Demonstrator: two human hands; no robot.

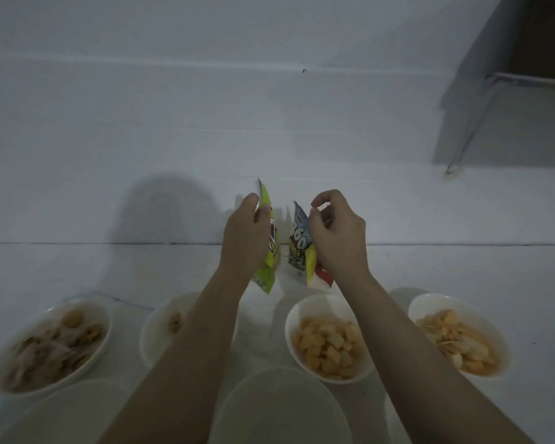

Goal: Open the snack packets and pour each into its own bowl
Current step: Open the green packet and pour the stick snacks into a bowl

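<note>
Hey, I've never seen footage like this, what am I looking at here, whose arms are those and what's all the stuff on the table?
There is no machine here. It is one picture from a camera worn on a person's head, looking forward and down, so the two bare arms coming up from the bottom edge are that person's own.

The left hand holds a green snack packet up off the white table. The right hand has its fingers curled beside a blue packet; whether it grips that packet I cannot tell. Yellow and red packets stand behind the right wrist.

Nearer the person stand four white bowls with snacks: a far-left bowl, a bowl partly hidden by the left arm, a bowl of orange chunks, and a far-right bowl. Two pale bowls at the bottom edge look empty.
</note>
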